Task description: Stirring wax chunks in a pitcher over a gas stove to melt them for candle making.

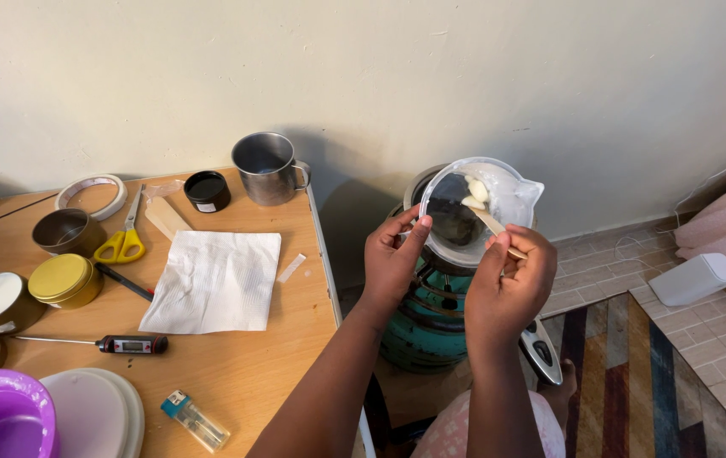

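The left hand (pixel 391 259) has its grip closed on the rim of a clear plastic jug (pixel 475 208), tilted over a dark pot (pixel 443 216) on a teal gas burner (pixel 426 322) beside the table (pixel 244 373). The right hand (pixel 509 284) pinches a flat wooden stick (pixel 492 222), its tip inside the jug against soft white lumps (pixel 475 193) (probably wax, though the view is unclear). A creased white napkin (pixel 214 280) lies flat on the table.
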